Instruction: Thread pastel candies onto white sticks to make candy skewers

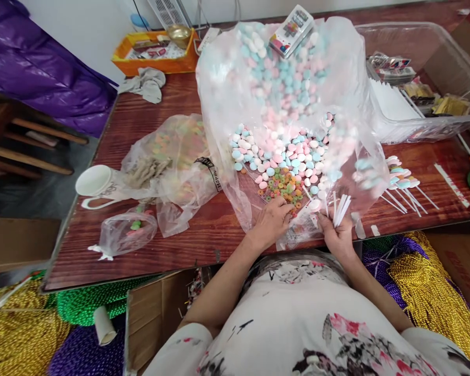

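Observation:
My left hand (pixel 272 219) rests with bent fingers at the front of a pile of small orange and green rings (pixel 284 185); what its fingertips hold, if anything, is too small to tell. My right hand (pixel 337 232) is closed around a bunch of white sticks (pixel 341 210). Just behind both hands lie pink, blue and white round candies (pixel 293 156), spilling from the mouth of a large clear plastic bag (pixel 223 104). A small box (pixel 292 31) sits on top of that bag. Right of my right hand, several candy-topped sticks (pixel 403 183) lie on the table.
On the left of the wooden table (pixel 196 243) are a white mug (pixel 97 181), a tied clear bag (pixel 127 232) and a bag of rings (pixel 180 141). An orange tray (pixel 156 62) stands behind, with a clear bin (pixel 415 125) at the back right.

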### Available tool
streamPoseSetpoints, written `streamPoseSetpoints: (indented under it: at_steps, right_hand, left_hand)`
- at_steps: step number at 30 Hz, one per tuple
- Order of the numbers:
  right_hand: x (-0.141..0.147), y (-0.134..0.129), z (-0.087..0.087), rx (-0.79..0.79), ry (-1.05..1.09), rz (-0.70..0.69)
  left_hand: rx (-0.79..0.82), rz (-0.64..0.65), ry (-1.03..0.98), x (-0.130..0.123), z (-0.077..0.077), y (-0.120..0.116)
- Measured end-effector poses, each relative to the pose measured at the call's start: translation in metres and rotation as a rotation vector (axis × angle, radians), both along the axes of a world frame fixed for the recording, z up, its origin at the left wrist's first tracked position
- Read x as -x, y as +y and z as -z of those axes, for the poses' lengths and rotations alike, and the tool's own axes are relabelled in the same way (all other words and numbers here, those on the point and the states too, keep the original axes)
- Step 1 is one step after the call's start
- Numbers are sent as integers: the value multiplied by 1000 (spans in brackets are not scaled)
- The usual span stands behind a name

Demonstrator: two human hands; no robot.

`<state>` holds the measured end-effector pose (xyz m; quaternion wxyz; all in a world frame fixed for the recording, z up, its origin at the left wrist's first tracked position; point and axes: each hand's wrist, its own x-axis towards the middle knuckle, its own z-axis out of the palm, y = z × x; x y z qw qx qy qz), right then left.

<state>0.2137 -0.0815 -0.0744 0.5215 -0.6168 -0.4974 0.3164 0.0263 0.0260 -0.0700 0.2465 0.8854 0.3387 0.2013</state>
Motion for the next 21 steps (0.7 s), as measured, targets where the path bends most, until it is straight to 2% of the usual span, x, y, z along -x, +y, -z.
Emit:
streamPoseSetpoints:
  at_steps: [6,10,12,14,17,19,21]
  right_hand:
    - [3,-10,7,47,49,-109]
    - [5,-8,4,-6,-58,-203]
    - [8,-7,0,-40,-119,-265]
    - [11,-6,-5,-56,-149,-305]
    - [16,-6,-11,-58,-181,-332]
    - [20,-6,-15,-52,-204,-355]
    - [25,-5,-19,-45,-213,-382]
  left_hand:
    - [50,-71,-208,9,5,-8]
    - [152,-177,-365,15,6,-11]
    - [300,-284,-514,18,4,-11]
    - [531,-383,-715,23,-2,-11]
    - [881,-420,-954,31,-14,-10]
    - [1005,-415,-1044,34,-20,-11]
    - [1029,-424,-1103,35,-22,-13]
